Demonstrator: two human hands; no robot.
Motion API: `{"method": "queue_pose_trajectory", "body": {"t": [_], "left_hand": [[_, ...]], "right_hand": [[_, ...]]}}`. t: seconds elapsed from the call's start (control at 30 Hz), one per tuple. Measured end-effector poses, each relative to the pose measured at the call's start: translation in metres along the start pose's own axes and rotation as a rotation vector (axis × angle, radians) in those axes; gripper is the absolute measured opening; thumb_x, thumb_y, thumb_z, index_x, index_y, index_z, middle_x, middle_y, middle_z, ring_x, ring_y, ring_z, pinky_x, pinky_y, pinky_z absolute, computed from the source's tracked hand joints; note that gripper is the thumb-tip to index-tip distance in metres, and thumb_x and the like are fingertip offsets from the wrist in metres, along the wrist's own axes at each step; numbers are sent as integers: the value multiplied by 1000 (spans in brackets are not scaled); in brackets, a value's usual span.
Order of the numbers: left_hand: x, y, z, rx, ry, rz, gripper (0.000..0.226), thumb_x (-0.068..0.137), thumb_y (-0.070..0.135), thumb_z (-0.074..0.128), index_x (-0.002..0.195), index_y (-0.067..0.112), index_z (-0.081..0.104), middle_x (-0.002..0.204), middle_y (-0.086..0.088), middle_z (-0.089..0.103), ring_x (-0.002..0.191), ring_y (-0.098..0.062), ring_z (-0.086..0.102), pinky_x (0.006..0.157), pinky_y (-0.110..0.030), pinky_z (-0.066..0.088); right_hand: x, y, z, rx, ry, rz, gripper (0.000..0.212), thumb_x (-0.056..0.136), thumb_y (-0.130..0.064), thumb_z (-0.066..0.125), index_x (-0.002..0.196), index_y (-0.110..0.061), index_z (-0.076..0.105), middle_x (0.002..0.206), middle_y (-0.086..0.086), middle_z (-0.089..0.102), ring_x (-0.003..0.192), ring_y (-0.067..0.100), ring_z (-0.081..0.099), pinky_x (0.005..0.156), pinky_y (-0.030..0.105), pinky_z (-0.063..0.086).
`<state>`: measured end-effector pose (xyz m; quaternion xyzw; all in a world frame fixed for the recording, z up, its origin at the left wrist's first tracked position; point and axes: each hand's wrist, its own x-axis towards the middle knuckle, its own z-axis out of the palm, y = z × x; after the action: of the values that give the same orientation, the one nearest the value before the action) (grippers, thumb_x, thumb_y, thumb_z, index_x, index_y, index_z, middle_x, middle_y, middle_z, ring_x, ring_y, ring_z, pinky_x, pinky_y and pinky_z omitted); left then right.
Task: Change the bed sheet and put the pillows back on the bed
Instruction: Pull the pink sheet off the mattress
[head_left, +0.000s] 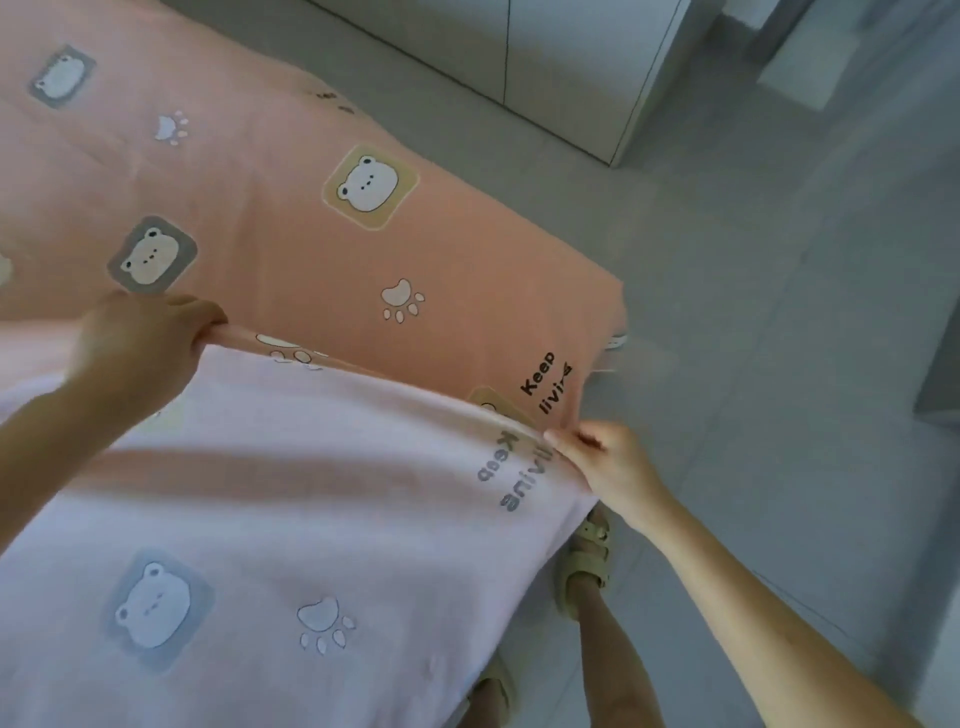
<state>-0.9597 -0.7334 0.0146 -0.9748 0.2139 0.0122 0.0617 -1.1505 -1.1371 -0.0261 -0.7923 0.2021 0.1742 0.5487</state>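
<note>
Evidently, the fold of the bed sheet (311, 249) ran taut from left hand (140, 348) to right hand (608, 462); left fingers (208, 318) curled round it; right fingers (567, 439) pinched it, nearer the corner.

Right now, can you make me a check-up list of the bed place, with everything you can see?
Surface: mattress hidden under the sheet.
Job's things: pink bear-print sheet spread over the mattress, near edge folded back, paler underside up; pillows not seen.
Clutter: nothing seen.
Grips: left-hand grip curls round the folded edge; right-hand grip pinches the same edge near the corner.
Cables: nothing seen.
Surroundings: grey floor, white cabinet, the person's sandals beside the mattress.
</note>
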Motion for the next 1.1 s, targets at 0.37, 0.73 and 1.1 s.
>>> {"method": "queue_pose_trajectory", "body": {"t": [0.37, 0.73, 1.1], "left_hand": [[71, 119, 53, 97, -226, 185, 21, 62, -1, 82, 72, 15, 73, 71, -8, 69, 59, -32, 63, 57, -35, 46], [64, 167, 81, 49, -346, 203, 64, 52, 5, 89, 112, 4, 66, 107, -20, 66, 98, -44, 61, 71, -54, 51], [75, 124, 91, 245, -390, 218, 34, 50, -6, 82, 80, 5, 69, 87, -20, 64, 79, -40, 61, 89, -58, 36]], "right_hand": [[77, 95, -7, 265, -70, 541, 47, 101, -17, 40, 146, -7, 32, 135, 7, 50, 125, 27, 47, 91, 29, 41], [128, 109, 17, 269, 26, 447, 43, 80, -7, 51, 40, -22, 51, 55, 4, 51, 60, 23, 44, 61, 38, 40], [71, 111, 6, -643, -423, 90, 19, 91, -39, 51, 92, -23, 59, 81, -5, 58, 92, 21, 56, 90, 35, 34]]}}
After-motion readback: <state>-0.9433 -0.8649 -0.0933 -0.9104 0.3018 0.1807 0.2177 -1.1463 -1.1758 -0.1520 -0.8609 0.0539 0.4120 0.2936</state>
